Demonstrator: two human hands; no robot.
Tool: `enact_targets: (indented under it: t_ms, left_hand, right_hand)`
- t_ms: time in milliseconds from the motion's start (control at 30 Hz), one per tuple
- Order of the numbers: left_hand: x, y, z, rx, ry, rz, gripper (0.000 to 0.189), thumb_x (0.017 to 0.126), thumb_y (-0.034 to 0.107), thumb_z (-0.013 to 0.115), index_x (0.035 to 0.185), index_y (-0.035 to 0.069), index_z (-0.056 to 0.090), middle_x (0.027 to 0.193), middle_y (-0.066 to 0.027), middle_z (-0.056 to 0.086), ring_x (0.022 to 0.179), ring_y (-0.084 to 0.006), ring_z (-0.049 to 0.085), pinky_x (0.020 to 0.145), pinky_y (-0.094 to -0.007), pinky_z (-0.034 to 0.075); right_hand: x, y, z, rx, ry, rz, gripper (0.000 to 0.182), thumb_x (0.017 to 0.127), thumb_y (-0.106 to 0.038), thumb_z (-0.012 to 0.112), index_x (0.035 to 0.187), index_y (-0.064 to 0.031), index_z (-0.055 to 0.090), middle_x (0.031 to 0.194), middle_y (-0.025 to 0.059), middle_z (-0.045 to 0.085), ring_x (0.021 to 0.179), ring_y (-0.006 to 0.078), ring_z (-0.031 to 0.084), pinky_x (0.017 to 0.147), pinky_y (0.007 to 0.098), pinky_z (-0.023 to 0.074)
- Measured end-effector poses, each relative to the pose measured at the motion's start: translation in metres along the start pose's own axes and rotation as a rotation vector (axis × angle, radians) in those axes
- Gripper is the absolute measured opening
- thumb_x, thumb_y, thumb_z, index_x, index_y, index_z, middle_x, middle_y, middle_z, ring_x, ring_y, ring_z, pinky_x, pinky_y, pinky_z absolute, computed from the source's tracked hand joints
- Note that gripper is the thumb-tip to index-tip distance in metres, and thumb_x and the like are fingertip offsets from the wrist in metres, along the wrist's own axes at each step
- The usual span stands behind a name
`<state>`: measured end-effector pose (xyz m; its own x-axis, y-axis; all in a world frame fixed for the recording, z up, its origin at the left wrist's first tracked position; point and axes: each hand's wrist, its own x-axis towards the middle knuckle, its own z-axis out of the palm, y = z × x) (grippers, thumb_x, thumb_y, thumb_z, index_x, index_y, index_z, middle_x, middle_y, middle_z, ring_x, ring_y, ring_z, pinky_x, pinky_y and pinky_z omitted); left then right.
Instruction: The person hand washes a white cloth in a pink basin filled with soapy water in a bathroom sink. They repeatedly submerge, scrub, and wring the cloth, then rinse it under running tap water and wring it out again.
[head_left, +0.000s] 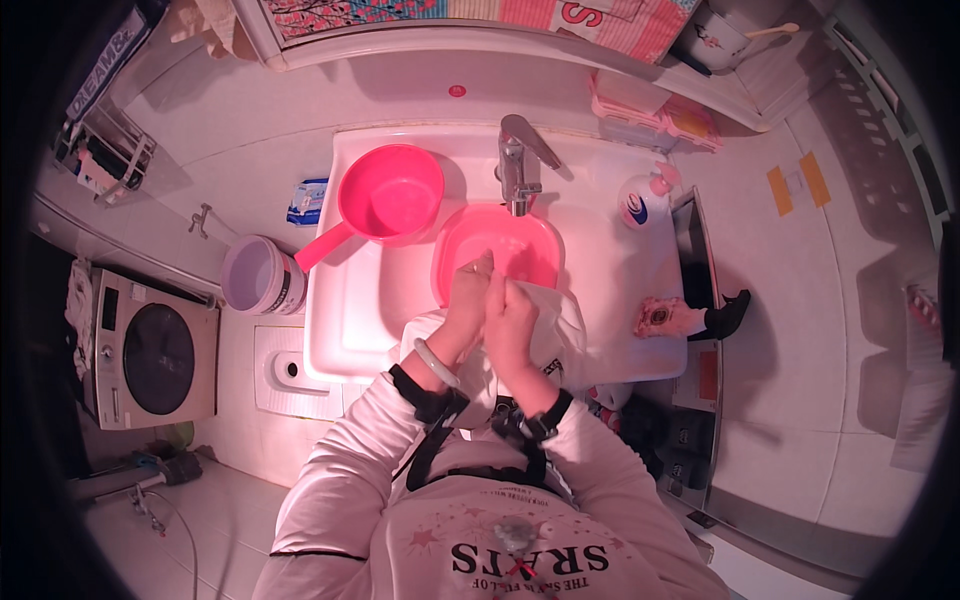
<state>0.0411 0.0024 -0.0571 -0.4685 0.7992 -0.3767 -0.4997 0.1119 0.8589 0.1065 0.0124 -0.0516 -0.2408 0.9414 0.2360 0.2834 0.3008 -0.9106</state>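
My left hand (466, 300), with a pale bangle at the wrist, is closed on a white cloth garment (559, 315). Close beside it, my right hand (510, 321) also grips the garment, knuckles nearly touching the left. The cloth hangs below both hands over the front of the white sink (360, 352) and bears some dark print. Just beyond my fingertips a pink plastic basin (457, 240) sits in the sink bowl, partly hidden by hands and cloth. Above its far edge stands a chrome mixer faucet (514, 169).
A pink dipper (401, 191) rests on the sink's left ledge, its handle overhanging a lilac bucket (255, 274). Rightward are a pump bottle (645, 199) and a refill pouch (667, 319). A wipes pack (307, 202), squat toilet (292, 369) and washing machine (157, 352) lie left.
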Motion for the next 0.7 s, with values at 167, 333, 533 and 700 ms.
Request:
enact_targets:
  t_ms: [167, 333, 533, 700]
  left_hand:
    - [-0.010, -0.002, 0.024, 0.090, 0.025, 0.028, 0.034, 0.092, 0.026, 0.038, 0.065, 0.007, 0.047, 0.053, 0.0022, 0.042, 0.045, -0.0062, 0.035, 0.040, -0.0235, 0.030]
    - [0.007, 0.002, 0.002, -0.028, -0.027, -0.049, 0.033, 0.090, 0.031, 0.042, 0.070, 0.007, 0.050, 0.059, 0.0008, 0.046, 0.049, -0.0072, 0.041, 0.043, -0.0232, 0.034]
    - [0.000, 0.037, -0.003, -0.249, -0.082, -0.141, 0.026, 0.087, 0.027, 0.050, 0.077, 0.004, 0.055, 0.066, -0.0014, 0.055, 0.058, -0.0096, 0.053, 0.054, -0.0222, 0.046]
    - [0.012, 0.032, -0.024, -0.220, -0.141, 0.010, 0.014, 0.079, 0.013, 0.062, 0.084, 0.000, 0.058, 0.073, -0.0047, 0.060, 0.060, -0.0103, 0.056, 0.054, -0.0222, 0.047]
  right_hand:
    - [0.032, 0.019, -0.008, 0.045, -0.026, 0.220, 0.024, 0.084, -0.016, 0.048, 0.070, 0.0027, 0.052, 0.061, 0.0206, 0.051, 0.055, 0.0334, 0.053, 0.051, 0.0382, 0.0407]
    - [0.002, 0.005, 0.004, 0.007, 0.034, -0.043, 0.023, 0.084, -0.017, 0.048, 0.070, 0.0007, 0.051, 0.065, 0.0211, 0.052, 0.056, 0.0342, 0.052, 0.051, 0.0388, 0.0407]
    - [0.071, 0.040, -0.034, 0.488, -0.129, 0.344, 0.029, 0.090, -0.020, 0.041, 0.087, 0.0038, 0.057, 0.082, 0.0047, 0.061, 0.070, 0.0118, 0.054, 0.064, 0.0259, 0.0424]
    - [0.075, 0.025, -0.045, 0.500, -0.126, 0.339, 0.032, 0.090, -0.021, 0.040, 0.104, 0.0023, 0.056, 0.090, 0.0022, 0.058, 0.079, 0.0074, 0.048, 0.073, 0.0225, 0.0392]
